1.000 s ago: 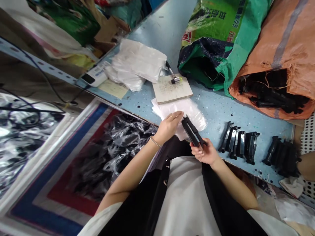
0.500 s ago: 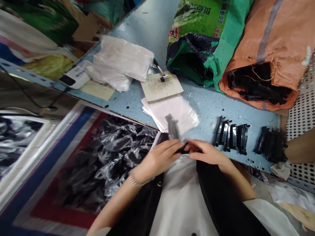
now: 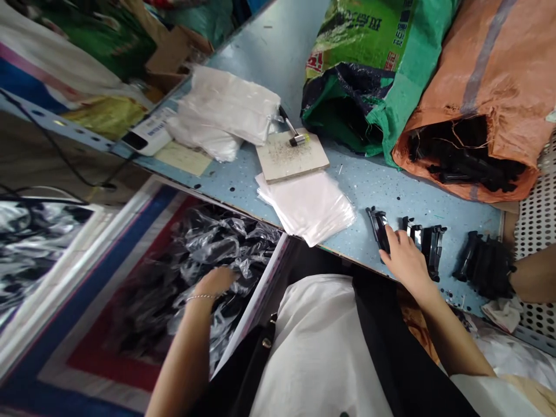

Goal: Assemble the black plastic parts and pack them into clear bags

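Observation:
My left hand (image 3: pixel 218 281) is over a bin of bagged black parts (image 3: pixel 204 243). Motion blurs its fingers, so I cannot tell whether they hold anything. On the blue table's front edge, my right hand (image 3: pixel 406 258) has its thumb and fingers around a narrow black plastic part (image 3: pixel 380 229) at the left end of a row. Right beside that hand are more black parts (image 3: pixel 433 249), partly covered by the fingers. A stack of clear plastic bags (image 3: pixel 310 208) lies on the table between my hands.
A board (image 3: pixel 291 159) with a small hammer-like tool (image 3: pixel 297 139) rests behind the bags. Green (image 3: pixel 377 69) and orange sacks (image 3: pixel 473 104) stand at the back; the orange one holds black parts. Another person's arm (image 3: pixel 534 275) reaches in at right, near another black group (image 3: pixel 482 263).
My hands were together at the table edge with a black part and a blurred bag. Now they are apart: the left moved over the bin, the right moved to the row of black parts.

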Action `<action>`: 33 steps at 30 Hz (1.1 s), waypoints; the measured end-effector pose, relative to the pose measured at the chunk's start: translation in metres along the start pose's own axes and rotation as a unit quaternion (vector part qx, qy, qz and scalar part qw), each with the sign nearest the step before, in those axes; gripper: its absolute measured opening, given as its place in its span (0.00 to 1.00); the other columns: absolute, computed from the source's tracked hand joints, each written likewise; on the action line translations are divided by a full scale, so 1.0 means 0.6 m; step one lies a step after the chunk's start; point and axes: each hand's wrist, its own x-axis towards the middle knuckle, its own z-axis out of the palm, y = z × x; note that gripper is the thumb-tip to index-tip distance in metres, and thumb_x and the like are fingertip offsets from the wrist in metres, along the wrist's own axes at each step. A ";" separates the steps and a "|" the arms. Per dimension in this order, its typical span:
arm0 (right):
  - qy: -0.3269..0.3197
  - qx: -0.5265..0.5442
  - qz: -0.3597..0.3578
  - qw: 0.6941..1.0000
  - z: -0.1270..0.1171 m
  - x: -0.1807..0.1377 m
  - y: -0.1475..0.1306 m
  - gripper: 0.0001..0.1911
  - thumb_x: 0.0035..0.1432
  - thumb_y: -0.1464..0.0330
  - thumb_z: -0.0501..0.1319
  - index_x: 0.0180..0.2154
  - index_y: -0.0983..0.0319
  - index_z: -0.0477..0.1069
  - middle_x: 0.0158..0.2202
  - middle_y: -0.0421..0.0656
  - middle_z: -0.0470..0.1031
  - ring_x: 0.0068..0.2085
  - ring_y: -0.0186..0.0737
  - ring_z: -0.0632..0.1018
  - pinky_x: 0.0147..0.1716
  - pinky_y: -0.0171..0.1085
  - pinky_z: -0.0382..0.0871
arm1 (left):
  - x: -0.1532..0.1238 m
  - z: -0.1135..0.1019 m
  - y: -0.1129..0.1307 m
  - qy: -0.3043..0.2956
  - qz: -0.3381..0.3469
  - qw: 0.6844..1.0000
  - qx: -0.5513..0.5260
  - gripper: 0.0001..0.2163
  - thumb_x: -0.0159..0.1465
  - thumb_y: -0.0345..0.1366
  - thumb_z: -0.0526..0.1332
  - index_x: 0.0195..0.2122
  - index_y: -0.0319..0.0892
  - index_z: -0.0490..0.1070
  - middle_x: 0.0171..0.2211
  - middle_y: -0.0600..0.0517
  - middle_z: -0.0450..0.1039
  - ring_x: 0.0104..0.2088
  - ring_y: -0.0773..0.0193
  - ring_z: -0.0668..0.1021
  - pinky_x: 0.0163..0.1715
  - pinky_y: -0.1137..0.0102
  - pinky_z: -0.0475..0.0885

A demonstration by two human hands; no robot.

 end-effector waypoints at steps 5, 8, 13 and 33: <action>0.024 0.053 0.020 0.998 0.023 0.004 0.012 0.33 0.66 0.62 0.61 0.66 0.73 0.59 0.52 0.62 0.73 0.52 0.62 0.77 0.47 0.50 0.74 | 0.052 -0.013 0.207 0.232 0.183 0.954 -0.049 0.17 0.71 0.41 0.52 0.46 0.42 0.80 0.45 0.44 0.81 0.46 0.55 0.81 0.50 0.65 0.75; 0.019 0.160 0.037 0.986 0.037 0.011 0.032 0.27 0.64 0.60 0.62 0.60 0.66 0.68 0.50 0.58 0.75 0.51 0.60 0.78 0.48 0.50 0.74 | 0.104 -0.015 0.319 0.308 0.275 0.911 0.013 0.11 0.67 0.32 0.60 0.46 0.36 0.78 0.52 0.35 0.77 0.50 0.47 0.78 0.53 0.55 0.74; -0.038 0.532 0.036 0.845 0.046 0.012 0.041 0.27 0.57 0.55 0.66 0.56 0.57 0.73 0.52 0.47 0.79 0.50 0.50 0.80 0.51 0.48 0.74 | 0.181 -0.059 0.329 0.233 0.235 0.934 -0.135 0.06 0.59 0.29 0.67 0.26 0.41 0.71 0.31 0.47 0.76 0.34 0.57 0.78 0.38 0.63 0.75; -0.317 0.901 0.040 0.294 0.055 0.119 -0.144 0.29 0.63 0.48 0.57 0.48 0.66 0.75 0.39 0.47 0.81 0.33 0.35 0.75 0.30 0.32 0.77 | 0.115 -0.039 0.276 0.314 0.484 0.810 -0.105 0.20 0.72 0.26 0.50 0.63 0.39 0.69 0.61 0.38 0.73 0.59 0.57 0.77 0.60 0.58 0.75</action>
